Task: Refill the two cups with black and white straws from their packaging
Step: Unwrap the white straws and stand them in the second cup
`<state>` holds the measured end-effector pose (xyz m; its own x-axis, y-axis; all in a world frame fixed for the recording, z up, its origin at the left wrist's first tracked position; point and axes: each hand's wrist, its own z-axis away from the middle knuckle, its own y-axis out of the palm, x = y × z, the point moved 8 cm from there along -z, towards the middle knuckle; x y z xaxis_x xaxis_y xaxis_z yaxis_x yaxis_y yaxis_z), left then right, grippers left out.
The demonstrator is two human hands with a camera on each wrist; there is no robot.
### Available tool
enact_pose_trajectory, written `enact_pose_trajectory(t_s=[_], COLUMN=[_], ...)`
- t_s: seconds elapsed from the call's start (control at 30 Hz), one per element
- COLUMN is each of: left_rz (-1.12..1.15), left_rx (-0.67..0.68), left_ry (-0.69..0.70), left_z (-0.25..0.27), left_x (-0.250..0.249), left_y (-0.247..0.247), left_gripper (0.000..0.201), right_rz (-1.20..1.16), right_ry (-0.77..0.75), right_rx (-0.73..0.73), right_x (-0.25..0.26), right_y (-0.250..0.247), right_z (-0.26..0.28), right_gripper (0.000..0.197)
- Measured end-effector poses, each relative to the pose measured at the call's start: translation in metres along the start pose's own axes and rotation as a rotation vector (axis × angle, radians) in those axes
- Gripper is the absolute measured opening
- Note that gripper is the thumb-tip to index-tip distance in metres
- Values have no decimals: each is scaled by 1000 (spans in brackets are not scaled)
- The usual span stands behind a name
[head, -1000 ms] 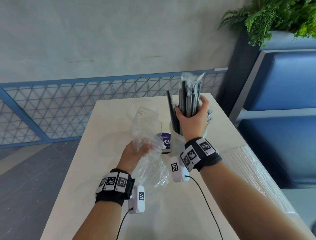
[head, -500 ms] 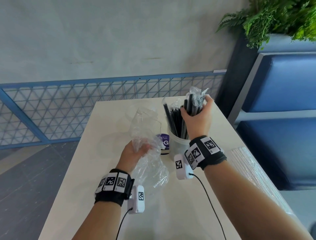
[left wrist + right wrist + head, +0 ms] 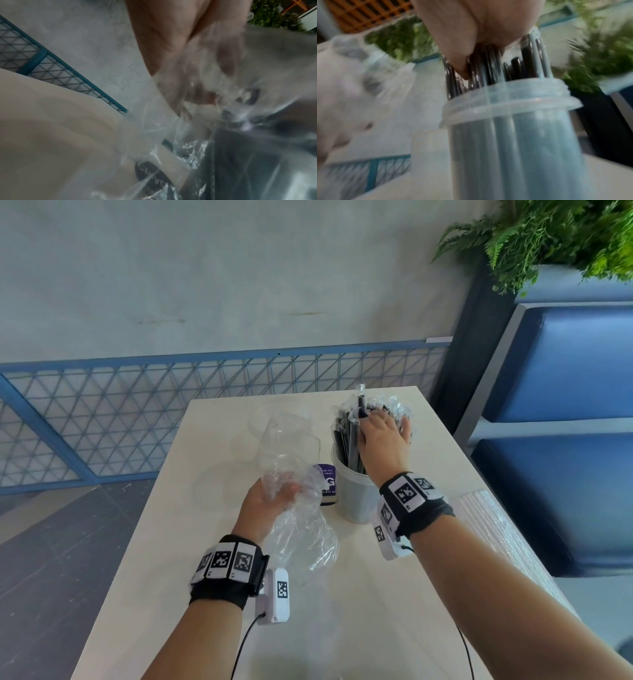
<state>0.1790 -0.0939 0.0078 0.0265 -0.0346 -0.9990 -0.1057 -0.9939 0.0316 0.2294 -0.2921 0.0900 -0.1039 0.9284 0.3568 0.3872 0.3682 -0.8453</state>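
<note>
Black straws (image 3: 349, 440) stand in a translucent cup (image 3: 352, 498) on the white table (image 3: 171, 542). My right hand (image 3: 383, 433) lies over their tops with its fingers spread, the thumb down beside one taller straw. The right wrist view shows my palm (image 3: 479, 27) on the black straws (image 3: 527, 56) above the cup (image 3: 513, 135). To the cup's left, my left hand (image 3: 270, 501) grips the crumpled clear packaging (image 3: 298, 535), which blurs the left wrist view (image 3: 171, 148). A second clear cup (image 3: 277, 412) shows faintly behind the packaging. A wrapped pack of white straws (image 3: 496, 542) lies at the table's right edge.
A small purple sign card (image 3: 329, 481) stands between the packaging and the cup. A blue mesh railing (image 3: 137, 412) runs behind the table. Blue cushioned seating (image 3: 565, 440) and a planter with ferns (image 3: 565, 234) are on the right.
My right hand has lowered the bundle of black straws into the cup and shifted from gripping their sides to lying over their tops. The left hand has kept its hold on the packaging.
</note>
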Motion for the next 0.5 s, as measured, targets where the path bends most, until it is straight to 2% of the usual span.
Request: enact_pose_trajectory(t_s=[0.07, 0.13, 0.17, 0.2, 0.23, 0.33, 0.43, 0.5], left_rz=[57, 59, 70, 99, 134, 250, 380, 423], left_rx=[-36, -96, -132, -172, -205, -256, -314, -341], left_ry=[1, -8, -10, -5, 8, 38, 5, -26], left_z=[1, 1, 2, 3, 4, 9, 14, 18], left_x=[1, 5, 7, 8, 7, 5, 12, 20], left_y=[-5, -14, -18, -23, -28, -36, -44, -48], left_gripper=[38, 52, 61, 66, 66, 59, 52, 55], right_rz=[31, -94, -214, -358, -487, -697, -790, -1021], right_ry=[-61, -193, -267, -302, -273, 18, 306, 474], right_rx=[-152, -336, -359, -317, -230, 37, 285, 463], right_x=[8, 25, 31, 35, 31, 2, -16, -10], right_y=[-8, -27, -29, -25, -12, 42, 84, 103], right_z=[16, 38, 51, 64, 75, 102, 126, 139], right_gripper=[37, 37, 34, 30, 28, 41, 41, 44])
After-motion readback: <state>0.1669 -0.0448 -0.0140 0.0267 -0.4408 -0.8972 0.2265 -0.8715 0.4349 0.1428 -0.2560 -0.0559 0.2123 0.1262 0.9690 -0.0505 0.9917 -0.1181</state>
